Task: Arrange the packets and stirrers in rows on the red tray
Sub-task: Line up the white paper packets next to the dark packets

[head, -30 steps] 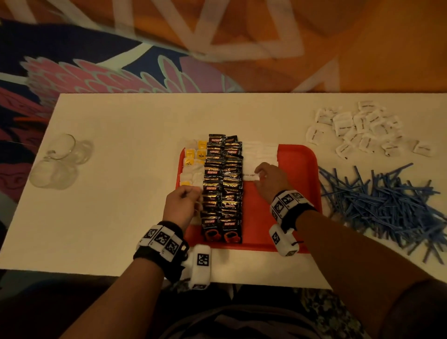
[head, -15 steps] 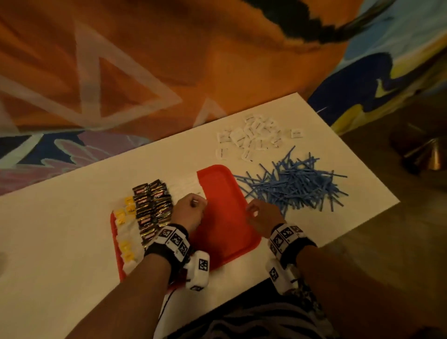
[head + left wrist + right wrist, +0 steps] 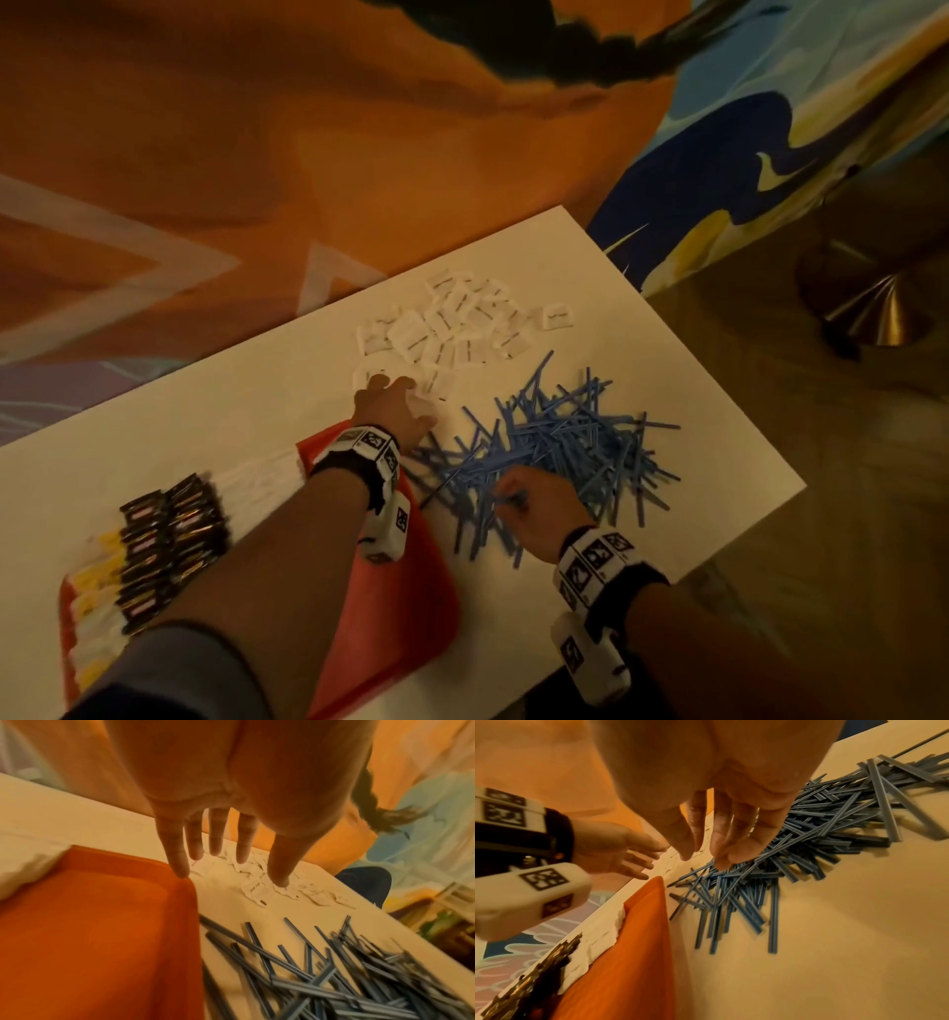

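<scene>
The red tray (image 3: 411,591) lies at the lower left and carries rows of black packets (image 3: 169,539), white packets (image 3: 257,478) and yellow ones. My left hand (image 3: 393,406) reaches past the tray's far right corner. Its fingers are straight and spread over the loose white packets (image 3: 257,890), and it holds nothing. My right hand (image 3: 518,506) is on the near side of the blue stirrer pile (image 3: 575,447). Its bent fingertips (image 3: 721,862) touch the stirrers (image 3: 821,821), and its thumb stays apart from them.
The white table (image 3: 693,411) ends close behind the packet heap (image 3: 462,318) and just right of the stirrers. A metal cone-shaped base (image 3: 868,303) stands on the floor to the right. Bare tray surface (image 3: 90,923) shows right of the white row.
My left hand left the tray's white row and reached out to the loose white packets. My right hand moved from the near table edge onto the stirrer pile. The head view shifted.
</scene>
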The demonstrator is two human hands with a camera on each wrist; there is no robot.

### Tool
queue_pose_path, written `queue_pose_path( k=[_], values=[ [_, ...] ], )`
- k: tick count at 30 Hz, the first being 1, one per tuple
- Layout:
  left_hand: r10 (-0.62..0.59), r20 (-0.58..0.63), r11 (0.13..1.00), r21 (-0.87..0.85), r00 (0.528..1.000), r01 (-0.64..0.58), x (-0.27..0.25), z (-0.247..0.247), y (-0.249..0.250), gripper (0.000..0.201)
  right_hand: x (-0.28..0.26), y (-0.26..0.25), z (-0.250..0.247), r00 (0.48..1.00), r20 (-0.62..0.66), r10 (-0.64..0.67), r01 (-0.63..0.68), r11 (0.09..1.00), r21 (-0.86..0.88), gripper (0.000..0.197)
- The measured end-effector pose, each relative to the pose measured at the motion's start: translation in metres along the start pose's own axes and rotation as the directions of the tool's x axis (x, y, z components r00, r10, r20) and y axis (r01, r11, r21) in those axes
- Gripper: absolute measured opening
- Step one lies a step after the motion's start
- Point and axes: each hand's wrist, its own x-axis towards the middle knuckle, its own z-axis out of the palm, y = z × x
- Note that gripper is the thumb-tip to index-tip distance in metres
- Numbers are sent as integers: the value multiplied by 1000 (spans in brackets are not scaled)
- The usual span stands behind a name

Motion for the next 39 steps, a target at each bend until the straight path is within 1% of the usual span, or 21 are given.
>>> queue_pose_path(
  k=[3,6,8,10,13,15,17,20,22,24,25,26,28,29,30,32,33,34,35,37,39],
  values=[
    [5,47,997,70,999,-8,31,0,19,79,15,13,-14,1000,26,-5,5,1000,4,16],
    [-13,67,991,131,998,4,64,1,27,86,28,24,-24,999,38,-18,18,1000,-1,13],
    [-19,96,990,138,995,5,78,1,26,81,36,31,-30,999,40,-32,32,999,-6,12],
    [-23,115,994,106,993,11,82,2,28,68,42,37,-35,998,48,-50,51,999,-5,11],
    [-18,-20,995,95,1000,20,72,9,39,42,48,40,-41,996,64,-69,68,998,14,12],
    [-28,-82,991,127,996,39,63,15,46,36,53,40,-42,995,70,-68,66,997,28,14],
    [-29,-115,993,112,993,42,60,22,47,37,58,38,-42,994,82,-67,64,997,36,16],
    [-16,-146,1000,20,989,19,61,24,45,38,63,35,-42,993,92,-80,76,996,47,15],
    [-31,-149,996,-87,988,18,58,21,43,45,64,32,-43,992,94,-85,78,995,69,13],
    [-94,-160,958,-285,983,45,49,14,39,53,64,28,-45,992,91,-87,77,992,102,11],
    [-111,-181,926,-377,977,35,41,11,36,50,64,24,-47,992,87,-92,81,989,124,10],
    [-126,-197,891,-454,972,23,31,7,35,41,64,19,-49,992,84,-99,86,987,137,9],
    [-176,-197,780,-626,964,14,9,-3,33,18,64,4,-52,989,80,-122,111,985,131,7],
    [-208,-171,682,-731,963,17,-5,-9,33,9,64,-7,-53,988,75,-139,129,984,127,6],
    [-244,-129,557,-830,961,30,-17,-14,32,16,63,-19,-54,985,63,-158,148,980,130,6],
    [-302,-35,244,-969,953,41,-43,-21,29,22,61,-45,-55,979,21,-201,195,968,156,8],
    [-305,0,85,-996,952,28,-57,-25,27,24,59,-59,-55,974,-4,-227,224,959,175,9],
    [-292,20,-49,-999,956,6,-70,-28,24,28,56,-71,-52,967,-19,-255,253,945,208,12],
    [-270,29,-154,-988,962,-14,-84,-31,21,34,52,-84,-49,957,-16,-291,286,925,250,17],
    [-229,17,-273,-961,973,-48,-109,-38,12,46,41,-108,-36,926,26,-377,353,887,299,22],
    [-169,-16,-371,-925,986,-78,-128,-39,0,55,29,-128,-19,893,56,-447,411,859,305,20]
  ],
)
